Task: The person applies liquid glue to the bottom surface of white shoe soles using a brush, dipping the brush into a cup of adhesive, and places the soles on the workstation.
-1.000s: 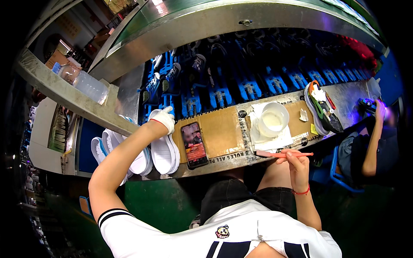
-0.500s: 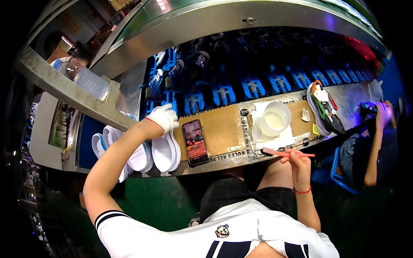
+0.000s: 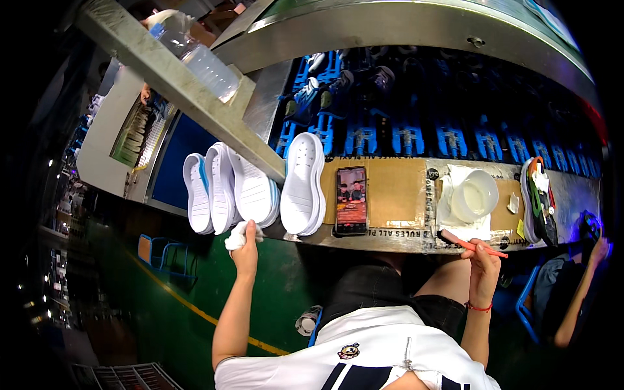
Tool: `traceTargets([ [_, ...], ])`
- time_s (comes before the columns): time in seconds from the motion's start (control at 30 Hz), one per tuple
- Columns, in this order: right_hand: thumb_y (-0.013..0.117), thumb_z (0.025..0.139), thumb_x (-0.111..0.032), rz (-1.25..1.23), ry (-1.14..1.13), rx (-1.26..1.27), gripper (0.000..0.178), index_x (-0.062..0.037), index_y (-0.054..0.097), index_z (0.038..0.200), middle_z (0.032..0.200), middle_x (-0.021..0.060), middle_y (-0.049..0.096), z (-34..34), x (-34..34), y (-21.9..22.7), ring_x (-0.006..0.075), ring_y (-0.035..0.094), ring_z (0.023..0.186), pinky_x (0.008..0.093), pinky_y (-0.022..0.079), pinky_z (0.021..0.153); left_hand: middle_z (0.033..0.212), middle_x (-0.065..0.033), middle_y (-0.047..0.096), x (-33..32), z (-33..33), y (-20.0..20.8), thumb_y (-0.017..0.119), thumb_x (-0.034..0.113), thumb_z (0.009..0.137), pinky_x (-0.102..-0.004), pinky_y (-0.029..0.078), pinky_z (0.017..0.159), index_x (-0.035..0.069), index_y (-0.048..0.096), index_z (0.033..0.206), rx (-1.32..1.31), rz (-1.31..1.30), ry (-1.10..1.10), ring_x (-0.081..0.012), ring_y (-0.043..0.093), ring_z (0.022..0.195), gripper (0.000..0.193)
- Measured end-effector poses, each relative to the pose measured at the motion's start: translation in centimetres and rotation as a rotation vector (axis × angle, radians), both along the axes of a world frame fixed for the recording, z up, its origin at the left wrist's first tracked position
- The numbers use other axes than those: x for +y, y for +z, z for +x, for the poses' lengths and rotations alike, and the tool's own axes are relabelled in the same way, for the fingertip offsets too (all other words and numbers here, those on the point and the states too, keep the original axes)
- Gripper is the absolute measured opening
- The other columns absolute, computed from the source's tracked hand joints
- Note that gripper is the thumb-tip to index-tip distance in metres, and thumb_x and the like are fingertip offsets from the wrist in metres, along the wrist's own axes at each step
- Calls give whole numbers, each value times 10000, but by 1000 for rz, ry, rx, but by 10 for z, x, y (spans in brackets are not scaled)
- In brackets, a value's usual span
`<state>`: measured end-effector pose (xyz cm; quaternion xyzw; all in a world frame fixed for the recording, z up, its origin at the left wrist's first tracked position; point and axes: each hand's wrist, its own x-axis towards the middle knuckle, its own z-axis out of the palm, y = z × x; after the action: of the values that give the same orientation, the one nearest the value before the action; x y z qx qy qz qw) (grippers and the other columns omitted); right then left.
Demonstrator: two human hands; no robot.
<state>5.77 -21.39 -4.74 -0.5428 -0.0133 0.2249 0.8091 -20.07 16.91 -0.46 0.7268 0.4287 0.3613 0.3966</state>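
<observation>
Grey metal bench curves across the dim green room, with brown cardboard on top. Half a second ago the left hand was up at the far blue racks; now it is near, closed on a white cloth, touching the white rubber shoe soles. The right hand pinches a thin orange brush near a round white plastic cup. A black flat phone lies between.
</observation>
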Motion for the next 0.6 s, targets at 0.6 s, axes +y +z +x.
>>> traceTargets([
  [0.6,514,912,-128,12,14,12,237,61,609,1019,750,138,670,-15,2,1,145,621,716,257,420,780,746,36,432,48,-30,-10,723,325,786,-267,395,601,132,535,829,-479,-589,362,-78,448,646,273],
])
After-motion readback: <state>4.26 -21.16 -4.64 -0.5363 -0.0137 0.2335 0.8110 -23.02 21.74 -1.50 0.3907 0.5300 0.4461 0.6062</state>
